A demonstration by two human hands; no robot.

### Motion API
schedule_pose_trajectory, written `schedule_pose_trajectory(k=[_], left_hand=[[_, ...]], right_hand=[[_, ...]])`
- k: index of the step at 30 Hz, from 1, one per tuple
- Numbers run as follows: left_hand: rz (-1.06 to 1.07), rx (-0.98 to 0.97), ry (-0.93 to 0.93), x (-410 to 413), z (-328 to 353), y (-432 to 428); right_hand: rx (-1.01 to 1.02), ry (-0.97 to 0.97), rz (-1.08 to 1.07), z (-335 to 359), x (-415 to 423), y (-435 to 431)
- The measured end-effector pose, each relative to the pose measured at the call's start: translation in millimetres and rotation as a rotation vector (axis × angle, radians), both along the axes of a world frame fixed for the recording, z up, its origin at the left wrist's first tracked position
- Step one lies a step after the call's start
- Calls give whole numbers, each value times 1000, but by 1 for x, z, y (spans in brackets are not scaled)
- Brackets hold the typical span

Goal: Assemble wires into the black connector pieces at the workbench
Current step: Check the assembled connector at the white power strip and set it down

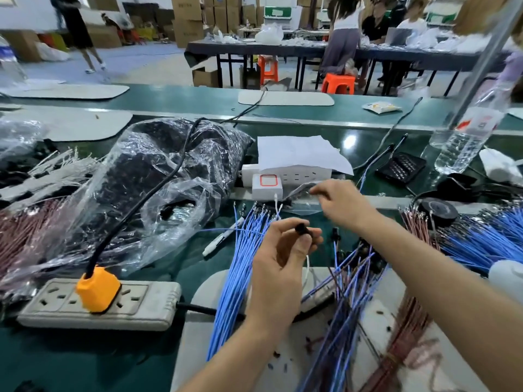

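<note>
so the containers first. the big clear bag [158, 171] on the left side of the desk [85, 363] is stuffed with small black pieces, its mouth gaping open toward the middle, and a black cable is draped right over it. there's a second, small clear bag [300, 195] just in front of the white power strip [285, 172]. something dark is in it, but it's too blurry to say what. a black tray [400, 165] sits further right, with rows of tiny parts i can't make out. one water bottle [464, 137] leans near it, mostly empty as far as i can tell.

hands: the left hand [283, 250] is raised over the desk, thumb and fingertips pinching one little black connector [302, 229], right above the fanned blue wires [243, 267]. the right hand [342, 205] is stretched forward with its fingertips nipped on the edge of that small bag.

counts: two power strips, the white one with a white charger [266, 184] plugged in and a sheet of paper [297, 151] on top, and a grey power strip [99, 304] carrying one orange plug [97, 288]. one white marker [223, 236] lies beside the blue fan. blue wires show up in three spots: the fan, a messy pile [351, 278] under the right forearm with dark ends mixed in, and another bunch at far right [486, 239]. reddish-brown wires [407, 335] lie on the pale mat [203, 335] at bottom right, with more at far left [25, 227].
</note>
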State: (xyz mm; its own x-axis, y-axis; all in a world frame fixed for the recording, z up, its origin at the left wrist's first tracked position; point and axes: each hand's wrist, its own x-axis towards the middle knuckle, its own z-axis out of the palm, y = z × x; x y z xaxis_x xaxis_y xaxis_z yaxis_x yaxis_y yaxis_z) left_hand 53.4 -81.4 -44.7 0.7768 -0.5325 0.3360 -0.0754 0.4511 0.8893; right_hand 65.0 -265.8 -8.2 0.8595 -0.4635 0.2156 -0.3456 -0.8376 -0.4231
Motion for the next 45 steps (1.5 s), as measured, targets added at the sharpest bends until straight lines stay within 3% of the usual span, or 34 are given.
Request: schedule_pose_trajectory(k=[2,6,11,22,28,32,39,45], left_hand=[[3,1,2,1,0,1],[13,1,9,1,1,1],[14,7,-3,2,1,2],[-2,116,-118,-1,1,4],[15,136,-166,-3,2,3],[47,184,-213,-3,2,3],[6,233,-392,-12,2,3],[-44,231,-480,-25,5,3]], right_hand=[[-106,155,-49,-6,27,-5],[-222,200,-80,-19,49,0],[-168,73,-137,-31,45,0],[-310,110,-77,-35,36,4],[-299,-60,-5,-36,30,11],[-136,-283,50,-20,-4,16],[475,-631,41,-18,-109,72],[598,-811,-29,-15,-138,87]])
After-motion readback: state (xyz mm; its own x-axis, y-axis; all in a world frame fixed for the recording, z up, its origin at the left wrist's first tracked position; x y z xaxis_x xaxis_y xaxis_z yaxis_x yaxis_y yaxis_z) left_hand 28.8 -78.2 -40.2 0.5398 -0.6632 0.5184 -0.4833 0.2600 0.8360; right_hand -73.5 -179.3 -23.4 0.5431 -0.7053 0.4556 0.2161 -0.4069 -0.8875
